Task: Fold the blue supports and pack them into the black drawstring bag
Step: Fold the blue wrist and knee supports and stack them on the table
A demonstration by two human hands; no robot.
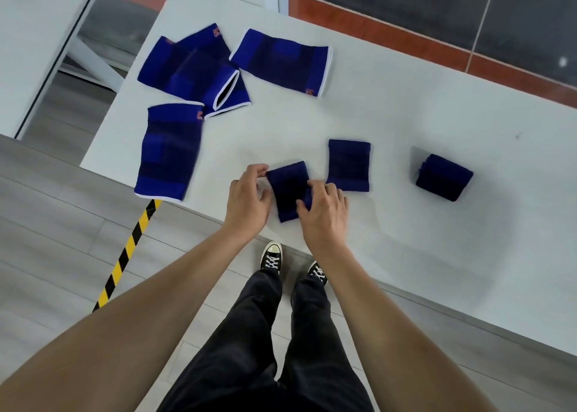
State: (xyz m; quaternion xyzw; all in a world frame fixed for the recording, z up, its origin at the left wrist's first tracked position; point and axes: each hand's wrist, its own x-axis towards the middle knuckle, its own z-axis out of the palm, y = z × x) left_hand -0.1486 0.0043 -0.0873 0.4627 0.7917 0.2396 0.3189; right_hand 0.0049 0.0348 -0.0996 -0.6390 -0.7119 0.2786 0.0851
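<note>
Both hands on a small folded dark-blue knit support [288, 190] near the front edge of the white table [406, 106]. Left hand [248, 198] pinches its upper-left corner w/ fingertips; right hand [324, 213] lies over its right side, fingers spread & pressing down. Just right of it lies a 2nd folded blue support [349, 165], flat; a 3rd folded one [445, 177] sits well apart, further right. Four unfolded blue supports w/ white trim at table's left: one alone near the corner [168, 151], two overlapping behind it [193, 68], one more beside them [281, 60]. Black drawstring bag not visible
</note>
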